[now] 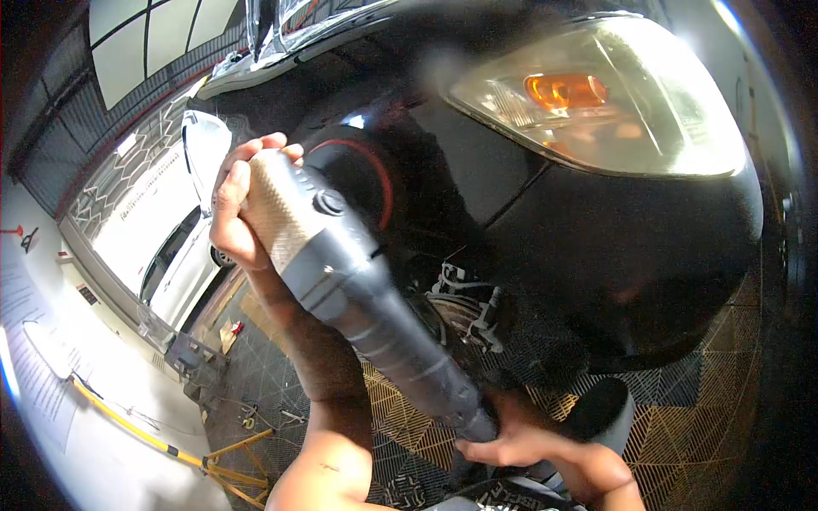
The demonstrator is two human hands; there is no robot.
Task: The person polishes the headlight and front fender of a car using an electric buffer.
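Note:
A long grey-black car polisher (pixel 383 328) runs diagonally across the middle of the head view, in front of a black car (pixel 613 272). My left hand (pixel 243 204) is wrapped round its upper end, over a tan textured covering (pixel 277 204). At the lower end, my right hand (pixel 528 439) grips the narrow handle, its fingers partly hidden. A round button or cap (pixel 329 202) shows on the tool's side. No polishing pad can be made out. The tool is apart from the cloudy headlight (pixel 605 102).
Silver sheeting (pixel 298 38) covers the car's upper edge. Exposed parts (pixel 464 302) show at the wheel opening. A yellow stand (pixel 170 447) is at the lower left, on grey and yellow floor tiles (pixel 409 409). A white car (pixel 183 264) stands further back.

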